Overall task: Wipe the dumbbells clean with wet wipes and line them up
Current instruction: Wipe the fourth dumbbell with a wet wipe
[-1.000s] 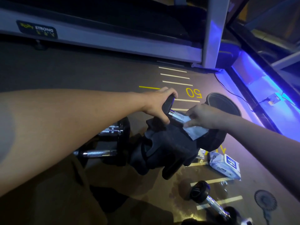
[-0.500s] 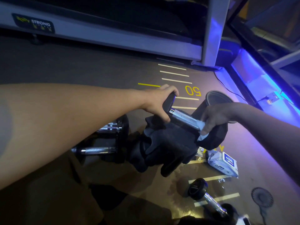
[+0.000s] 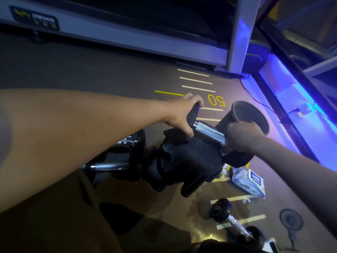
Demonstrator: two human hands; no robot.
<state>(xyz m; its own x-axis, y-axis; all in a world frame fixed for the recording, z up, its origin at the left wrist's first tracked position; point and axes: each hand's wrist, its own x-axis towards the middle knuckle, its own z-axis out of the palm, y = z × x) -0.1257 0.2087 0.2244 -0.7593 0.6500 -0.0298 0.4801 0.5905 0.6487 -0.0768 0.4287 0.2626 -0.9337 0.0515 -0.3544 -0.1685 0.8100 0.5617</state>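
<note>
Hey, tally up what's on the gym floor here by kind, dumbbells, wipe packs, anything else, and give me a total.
Dumbbells: 4, one held, two at left, one near bottom
Wipe packs: 1
Bins: 1
Fans: 1
Total: 7

The scene is dim overall, lit mainly by a strong blue-violet strip light (image 3: 299, 99) along the right wall that washes the nearby floor (image 3: 91, 73) purple, while the left side falls to a dull brown-grey. A wet-looking patch of floor near the bottom edge throws back a small bright glare (image 3: 209, 236), and the chrome dumbbell handle (image 3: 207, 131) catches a pale highlight. Straight lines such as the treadmill frame (image 3: 127, 39) bow from wide-angle distortion, the near forearm (image 3: 63, 139) swells large and soft at the left edge, and dark rubber shapes merge into shadow with little detail.
</note>
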